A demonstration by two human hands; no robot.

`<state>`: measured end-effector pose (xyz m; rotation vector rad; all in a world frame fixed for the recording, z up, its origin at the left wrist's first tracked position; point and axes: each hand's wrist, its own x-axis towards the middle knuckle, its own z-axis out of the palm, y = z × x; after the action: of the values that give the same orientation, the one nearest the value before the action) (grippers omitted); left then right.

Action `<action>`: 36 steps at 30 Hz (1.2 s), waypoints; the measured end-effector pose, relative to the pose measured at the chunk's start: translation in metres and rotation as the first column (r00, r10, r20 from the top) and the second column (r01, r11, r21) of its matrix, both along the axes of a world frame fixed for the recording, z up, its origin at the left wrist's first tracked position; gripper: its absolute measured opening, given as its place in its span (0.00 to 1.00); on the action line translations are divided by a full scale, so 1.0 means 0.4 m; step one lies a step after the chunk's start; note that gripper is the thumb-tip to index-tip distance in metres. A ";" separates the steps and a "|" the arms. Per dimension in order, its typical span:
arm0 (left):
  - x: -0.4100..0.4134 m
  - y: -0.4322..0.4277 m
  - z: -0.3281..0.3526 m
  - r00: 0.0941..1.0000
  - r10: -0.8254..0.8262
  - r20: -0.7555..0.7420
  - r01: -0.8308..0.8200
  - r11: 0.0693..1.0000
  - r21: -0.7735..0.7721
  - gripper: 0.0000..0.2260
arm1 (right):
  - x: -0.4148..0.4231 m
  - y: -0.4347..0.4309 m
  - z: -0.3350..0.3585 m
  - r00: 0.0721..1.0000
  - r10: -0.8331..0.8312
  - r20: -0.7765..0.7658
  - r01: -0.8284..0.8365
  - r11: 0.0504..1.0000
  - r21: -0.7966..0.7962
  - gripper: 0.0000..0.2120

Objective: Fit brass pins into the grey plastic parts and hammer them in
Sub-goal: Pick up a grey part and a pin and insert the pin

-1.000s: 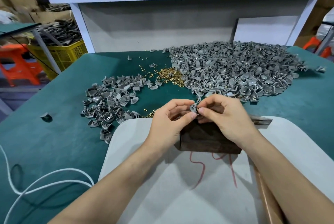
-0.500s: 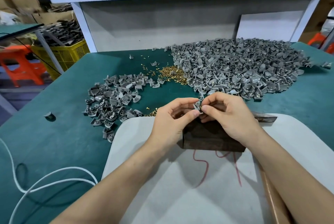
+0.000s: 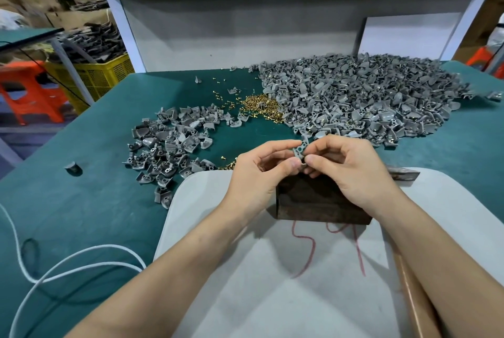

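Both of your hands are working over the dark block (image 3: 319, 206), which sits on the white board (image 3: 272, 269) at the near edge of the green table (image 3: 81, 201).

Your left hand (image 3: 261, 171) pinches one grey part (image 3: 299, 151) between thumb and forefinger, holed face turned up toward you. Likely reason: the holes stay in sight for lining up a pin.

Your right hand (image 3: 351, 171) is closed at the fingertips against the lower end of the same part. A pin is probably pinched there, but none shows, so I cannot tell.

The part is held in the air just above the block's far edge, not resting on it. Judgement: the block is the anvil, so fitting over it keeps the trip to hammering short.

Supplies:
- Loose brass pins (image 3: 259, 104) lie in a small pile between the two heaps of parts, within reach of either hand.
- The big heap (image 3: 354, 100) spreads across the far right.
- The smaller heap (image 3: 171, 146) lies to the left, well apart from it. One heap may be done and one waiting; which is which I cannot say.

A wooden handle (image 3: 414, 296) lies along your right forearm, possibly the hammer, parked on your striking side.

Step in hand: seating the pin, hammering not yet begun. Risk: the pin is small and could drop among the parts.
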<state>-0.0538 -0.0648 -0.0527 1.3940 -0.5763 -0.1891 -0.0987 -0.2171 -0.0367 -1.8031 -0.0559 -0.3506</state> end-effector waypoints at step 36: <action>0.009 0.000 -0.018 0.999 -0.002 0.045 0.001 1.000 0.024 0.13 | -0.001 0.000 0.004 0.999 -0.034 -0.012 0.034 0.999 0.020 0.09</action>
<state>-0.0501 -0.0647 -0.0601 1.4242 -0.6143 -0.1672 -0.0992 -0.2170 -0.0350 -1.7873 -0.0140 -0.3638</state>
